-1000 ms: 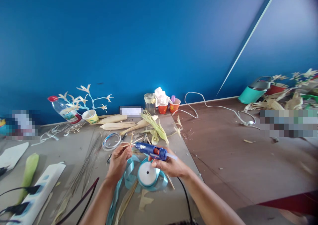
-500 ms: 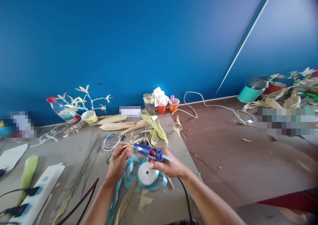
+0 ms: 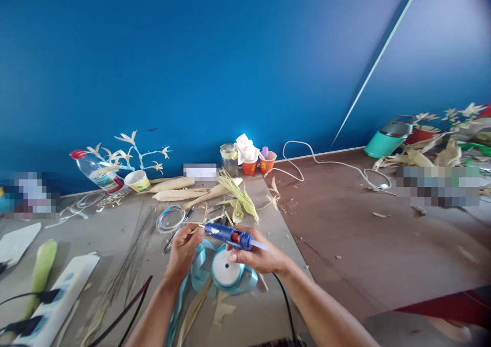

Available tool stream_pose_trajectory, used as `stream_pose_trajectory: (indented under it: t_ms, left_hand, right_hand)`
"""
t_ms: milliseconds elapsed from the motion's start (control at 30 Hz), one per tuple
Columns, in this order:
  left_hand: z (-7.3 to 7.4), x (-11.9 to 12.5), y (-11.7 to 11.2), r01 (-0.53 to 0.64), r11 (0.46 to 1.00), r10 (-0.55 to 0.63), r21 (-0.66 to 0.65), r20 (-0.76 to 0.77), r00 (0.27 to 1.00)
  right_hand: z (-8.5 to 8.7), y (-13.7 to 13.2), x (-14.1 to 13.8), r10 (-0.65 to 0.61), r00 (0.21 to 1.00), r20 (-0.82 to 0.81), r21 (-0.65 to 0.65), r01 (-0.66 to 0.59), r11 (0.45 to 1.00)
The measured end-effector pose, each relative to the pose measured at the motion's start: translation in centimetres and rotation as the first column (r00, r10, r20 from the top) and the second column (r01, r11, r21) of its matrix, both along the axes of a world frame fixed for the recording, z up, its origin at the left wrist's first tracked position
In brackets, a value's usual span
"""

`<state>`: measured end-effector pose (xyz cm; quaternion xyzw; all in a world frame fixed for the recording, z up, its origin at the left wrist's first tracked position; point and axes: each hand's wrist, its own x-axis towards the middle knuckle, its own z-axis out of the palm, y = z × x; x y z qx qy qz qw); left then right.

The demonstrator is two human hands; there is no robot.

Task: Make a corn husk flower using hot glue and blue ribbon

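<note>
In my right hand is a blue hot glue gun, its clear glue stick poking out at the back and its nozzle pointing left. My left hand pinches a small piece of dried corn husk right at the nozzle; most of that piece is hidden by the fingers. Below the glue gun lies a spool of light blue ribbon, with loose ribbon trailing to its left. Strips of dry husk rest in front of the spool.
A white power strip with black plugs lies at left, near thin wires. Corn husks, a coil of tubing, paper cups and a flower arrangement in a cup stand toward the blue wall. A plastic bottle leans there.
My left hand has turned slightly, and the husk piece now sits lower and flatter at the nozzle. The glue gun is nearly where it was.
</note>
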<state>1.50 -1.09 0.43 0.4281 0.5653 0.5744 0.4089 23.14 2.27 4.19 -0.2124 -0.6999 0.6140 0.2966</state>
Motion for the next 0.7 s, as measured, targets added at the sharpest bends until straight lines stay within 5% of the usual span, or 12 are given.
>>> stream_pose_trajectory:
  t_ms: [267,700]
  left_hand:
    - [0.6,0.3,-0.1,-0.027,0.999,0.029,0.033,-0.080,0.996]
    - [1.1,0.8,0.0,-0.035,0.999,0.030,0.034,0.130,0.991]
  right_hand:
    - [-0.3,0.1,0.0,-0.057,0.995,0.081,0.129,0.046,0.991]
    - [-0.3,0.0,-0.1,-0.075,0.993,0.095,0.106,0.064,0.992]
